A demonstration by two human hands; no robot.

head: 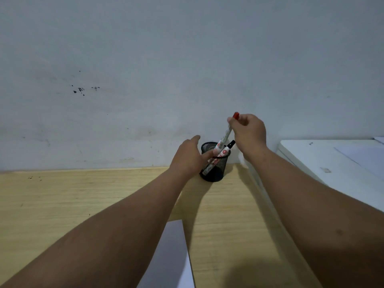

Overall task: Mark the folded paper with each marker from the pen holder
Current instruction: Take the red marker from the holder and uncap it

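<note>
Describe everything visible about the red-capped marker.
The red-capped marker is a slim white barrel with a red cap on top and a red-printed label lower down. It leans tilted, lower end inside the black mesh pen holder, beside a black-capped marker. The right hand pinches it just below the cap.

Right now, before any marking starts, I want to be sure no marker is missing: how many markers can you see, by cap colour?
Red-capped marker: 1, pinched by the right hand, lower end in the pen holder
Black-capped marker: 1, standing in the pen holder
Total: 2 markers in view
</note>
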